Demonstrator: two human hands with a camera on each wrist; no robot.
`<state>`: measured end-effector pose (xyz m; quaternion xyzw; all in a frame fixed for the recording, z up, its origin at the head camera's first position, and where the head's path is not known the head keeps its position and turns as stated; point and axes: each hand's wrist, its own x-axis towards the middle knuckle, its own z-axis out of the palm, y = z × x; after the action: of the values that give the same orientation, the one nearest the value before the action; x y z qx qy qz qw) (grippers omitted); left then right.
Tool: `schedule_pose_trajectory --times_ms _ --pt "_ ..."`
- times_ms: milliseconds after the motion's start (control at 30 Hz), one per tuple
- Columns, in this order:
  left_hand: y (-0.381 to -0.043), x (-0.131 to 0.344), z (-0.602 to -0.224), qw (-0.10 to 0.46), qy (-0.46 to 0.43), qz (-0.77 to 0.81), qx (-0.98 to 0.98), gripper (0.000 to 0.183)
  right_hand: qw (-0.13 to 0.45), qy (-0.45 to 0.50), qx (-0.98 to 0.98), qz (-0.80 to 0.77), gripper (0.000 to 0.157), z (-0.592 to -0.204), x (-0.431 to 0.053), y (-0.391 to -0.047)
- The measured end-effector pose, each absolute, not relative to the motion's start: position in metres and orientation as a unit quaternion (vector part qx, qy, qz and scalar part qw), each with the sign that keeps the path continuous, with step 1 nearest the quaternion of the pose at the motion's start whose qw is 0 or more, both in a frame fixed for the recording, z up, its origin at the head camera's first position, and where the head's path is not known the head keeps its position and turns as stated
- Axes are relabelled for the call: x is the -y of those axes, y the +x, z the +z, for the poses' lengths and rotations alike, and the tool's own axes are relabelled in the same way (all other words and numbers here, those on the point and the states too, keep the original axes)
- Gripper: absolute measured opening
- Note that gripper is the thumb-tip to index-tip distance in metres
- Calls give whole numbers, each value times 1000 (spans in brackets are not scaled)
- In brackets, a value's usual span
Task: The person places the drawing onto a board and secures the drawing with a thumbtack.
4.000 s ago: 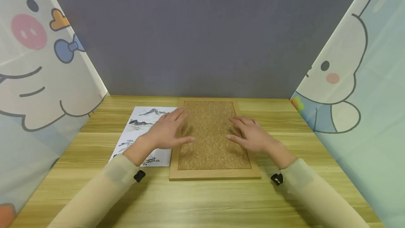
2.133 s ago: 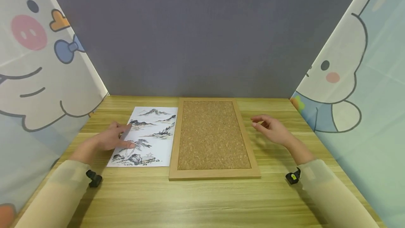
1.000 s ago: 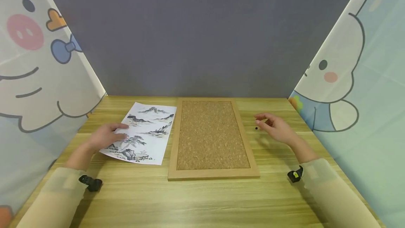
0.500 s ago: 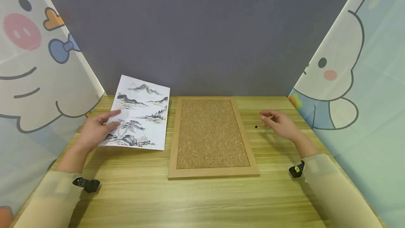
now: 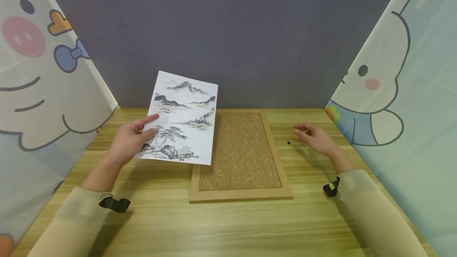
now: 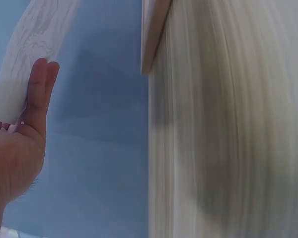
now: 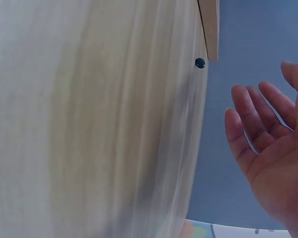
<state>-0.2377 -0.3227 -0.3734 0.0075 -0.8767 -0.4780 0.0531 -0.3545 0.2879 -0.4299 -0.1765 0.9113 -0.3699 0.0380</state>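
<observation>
My left hand [image 5: 128, 140] pinches the left edge of a sheet of paper [image 5: 185, 118] printed with an ink landscape of mountains and trees. Raised and tilted, the sheet covers the left part of the wood-framed cork board [image 5: 246, 158] in the head view. In the left wrist view, the fingers [image 6: 37, 94] lie behind the paper [image 6: 32, 47]. My right hand [image 5: 315, 140] hovers right of the board with fingers loosely bent, holding nothing. Near its fingertips, a small round dark piece [image 5: 288, 142] lies on the table; the right wrist view shows its glossy round top [image 7: 200, 63].
The board lies flat on a wood-grain table [image 5: 228, 229]. A dark grey panel [image 5: 232, 39] stands at the table's back. Cartoon-printed cloth walls [image 5: 378, 70] close in both sides.
The left hand moved from the board to the paper, lifted it and carried it rightward, partly over the board. The right hand drew back from the board, and the dark piece appeared near it.
</observation>
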Motion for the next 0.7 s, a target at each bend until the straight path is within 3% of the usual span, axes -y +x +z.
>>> schedule_pose_trajectory --times_ms 200,700 --pt "-234 319 -369 42 7 -510 859 58 56 -209 -904 -370 51 -429 -246 -387" --pt "-261 251 -398 16 -25 -539 842 53 118 -208 -901 -363 36 -447 -250 -404"
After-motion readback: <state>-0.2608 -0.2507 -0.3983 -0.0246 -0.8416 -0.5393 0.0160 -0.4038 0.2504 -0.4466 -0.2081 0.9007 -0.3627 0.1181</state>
